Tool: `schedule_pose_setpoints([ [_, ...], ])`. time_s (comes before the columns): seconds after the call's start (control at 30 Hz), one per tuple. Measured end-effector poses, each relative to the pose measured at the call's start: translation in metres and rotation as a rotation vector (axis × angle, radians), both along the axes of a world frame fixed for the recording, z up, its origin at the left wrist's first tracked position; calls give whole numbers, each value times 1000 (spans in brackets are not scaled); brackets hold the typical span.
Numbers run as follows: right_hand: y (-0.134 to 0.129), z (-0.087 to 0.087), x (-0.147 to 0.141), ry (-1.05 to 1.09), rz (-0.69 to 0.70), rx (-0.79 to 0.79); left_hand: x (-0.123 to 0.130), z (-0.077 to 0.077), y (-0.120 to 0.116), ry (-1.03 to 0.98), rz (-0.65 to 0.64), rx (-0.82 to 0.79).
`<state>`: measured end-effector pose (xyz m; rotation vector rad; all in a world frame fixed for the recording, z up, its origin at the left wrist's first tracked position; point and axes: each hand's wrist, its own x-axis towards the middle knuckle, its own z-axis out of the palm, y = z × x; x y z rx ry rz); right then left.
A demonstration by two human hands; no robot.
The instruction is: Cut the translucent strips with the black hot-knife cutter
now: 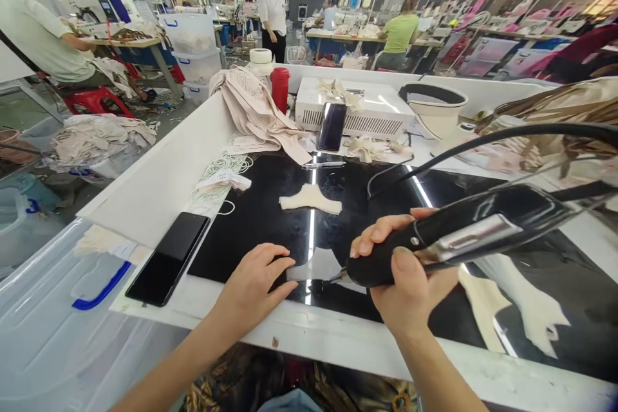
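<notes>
My right hand (410,283) is wrapped around a black corded hand tool (381,261) with a metal lever and a narrow metal tip. The tip meets the right part of a thin whitish piece (318,265) lying flat on the glossy black work surface (251,232). At that piece's left end, my left hand (258,280) rests with its fingers apart; whether the fingertips press on it is hard to make out. Farther back lies a small cream fabric piece (310,198). Two more cut pieces, one cream (483,302) and one whitish (524,302), lie right of my right hand.
A phone (168,257) lies at the left edge, near a tangle of pale cord (219,174). Behind are beige fabric (263,109), a red bottle (280,90), a white vented box (352,106) with another phone (332,127), and a round bin (434,109). Several people work beyond.
</notes>
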<state>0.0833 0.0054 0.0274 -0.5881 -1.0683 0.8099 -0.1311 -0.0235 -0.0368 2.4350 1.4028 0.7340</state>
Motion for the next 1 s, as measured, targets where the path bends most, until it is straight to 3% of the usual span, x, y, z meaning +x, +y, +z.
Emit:
schedule_pose_setpoints([
  [0.27, 8, -3, -31, -17, 52, 40, 4, 1, 0, -81, 4, -18],
  [1.0, 9, -9, -44, -35, 45, 11, 5, 2, -5, -166, 54, -40],
])
